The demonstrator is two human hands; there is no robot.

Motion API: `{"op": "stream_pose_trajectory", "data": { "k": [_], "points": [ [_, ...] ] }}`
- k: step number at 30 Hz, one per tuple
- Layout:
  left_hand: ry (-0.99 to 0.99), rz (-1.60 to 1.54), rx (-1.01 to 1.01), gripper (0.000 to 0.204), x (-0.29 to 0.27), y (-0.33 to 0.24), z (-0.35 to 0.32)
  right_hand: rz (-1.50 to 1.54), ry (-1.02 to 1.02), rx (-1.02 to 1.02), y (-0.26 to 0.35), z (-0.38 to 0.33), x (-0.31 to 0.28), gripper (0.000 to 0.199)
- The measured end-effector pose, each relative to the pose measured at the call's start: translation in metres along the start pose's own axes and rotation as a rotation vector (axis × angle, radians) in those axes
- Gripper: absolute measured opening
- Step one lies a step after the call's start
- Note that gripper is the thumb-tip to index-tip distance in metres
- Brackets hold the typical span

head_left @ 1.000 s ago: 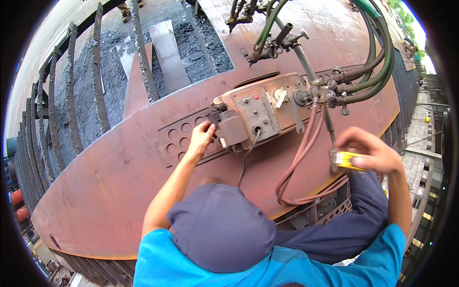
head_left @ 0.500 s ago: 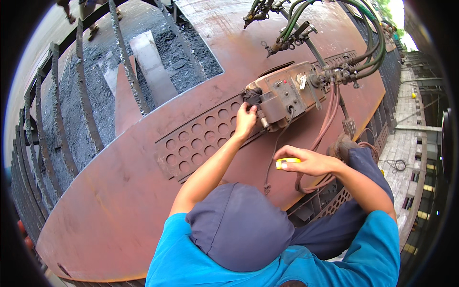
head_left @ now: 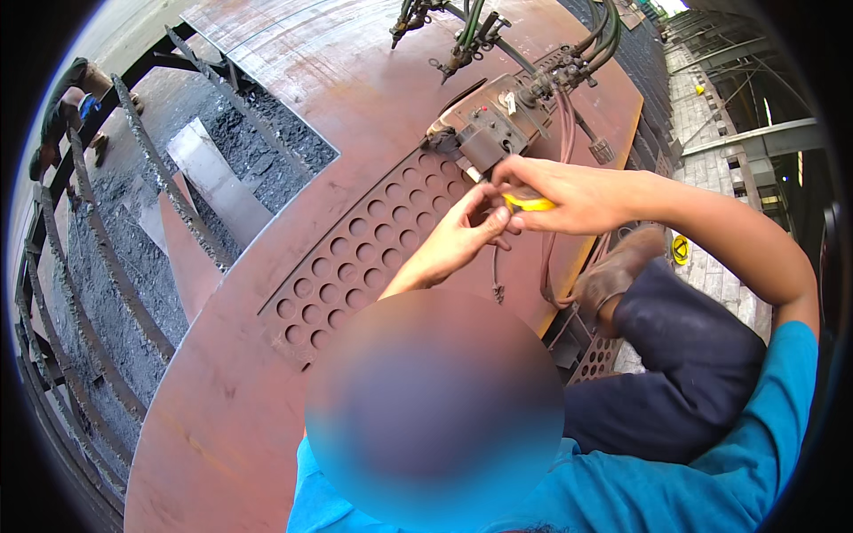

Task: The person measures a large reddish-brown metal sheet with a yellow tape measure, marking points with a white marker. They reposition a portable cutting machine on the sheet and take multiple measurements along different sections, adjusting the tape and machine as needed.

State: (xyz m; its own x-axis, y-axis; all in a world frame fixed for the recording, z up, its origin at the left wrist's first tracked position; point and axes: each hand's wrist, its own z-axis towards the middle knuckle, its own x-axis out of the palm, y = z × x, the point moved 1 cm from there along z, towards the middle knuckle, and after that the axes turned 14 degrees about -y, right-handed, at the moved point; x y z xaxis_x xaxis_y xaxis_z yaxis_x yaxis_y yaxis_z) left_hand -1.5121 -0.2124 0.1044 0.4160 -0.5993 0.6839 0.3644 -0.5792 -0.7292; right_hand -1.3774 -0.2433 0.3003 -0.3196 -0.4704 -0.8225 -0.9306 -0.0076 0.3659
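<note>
My right hand (head_left: 569, 197) is closed round a small yellow object (head_left: 530, 203) of a kind I cannot make out. Close against its fingertips, my left hand (head_left: 462, 233) has thumb and fingers curled together; anything in them is hidden. Just beyond both hands stands a worn, box-shaped cutting machine (head_left: 489, 142) with knobs and switches, and a dark bundle (head_left: 442, 139) at its left end. It sits on a track with rows of round holes (head_left: 355, 253). Two torch heads (head_left: 455, 60) reach out from it over a large rusty steel plate (head_left: 222, 382).
Reddish hoses (head_left: 562, 133) and green hoses (head_left: 604, 40) run from the machine. Left of the plate, slatted bars (head_left: 147, 306) cross dark rubble (head_left: 115, 231) and metal offcuts (head_left: 213, 178). Another person (head_left: 75, 107) is at far left. A walkway (head_left: 702, 311) lies right of my bent leg (head_left: 675, 355).
My left hand has let go of the dark bundle and come back to my right hand. The right hand has moved up toward the machine with the yellow object. The view has shifted rightward.
</note>
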Motion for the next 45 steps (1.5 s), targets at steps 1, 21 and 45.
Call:
{"op": "stream_pose_trajectory", "data": {
  "k": [1,21,45],
  "points": [
    [-0.072,-0.065,0.018,0.046,-0.004,0.001,-0.006,0.009,-0.008,-0.001,0.000,0.012,0.008,0.056],
    [-1.335,0.535,0.035,0.048,-0.213,-0.117,-0.261,0.876,-0.003,0.211,-0.104,0.137,0.210,0.037],
    [-1.676,0.534,-0.148,0.035,-0.011,-0.135,-0.340,0.761,-0.607,0.376,-0.156,0.346,0.224,0.055]
  ]
}}
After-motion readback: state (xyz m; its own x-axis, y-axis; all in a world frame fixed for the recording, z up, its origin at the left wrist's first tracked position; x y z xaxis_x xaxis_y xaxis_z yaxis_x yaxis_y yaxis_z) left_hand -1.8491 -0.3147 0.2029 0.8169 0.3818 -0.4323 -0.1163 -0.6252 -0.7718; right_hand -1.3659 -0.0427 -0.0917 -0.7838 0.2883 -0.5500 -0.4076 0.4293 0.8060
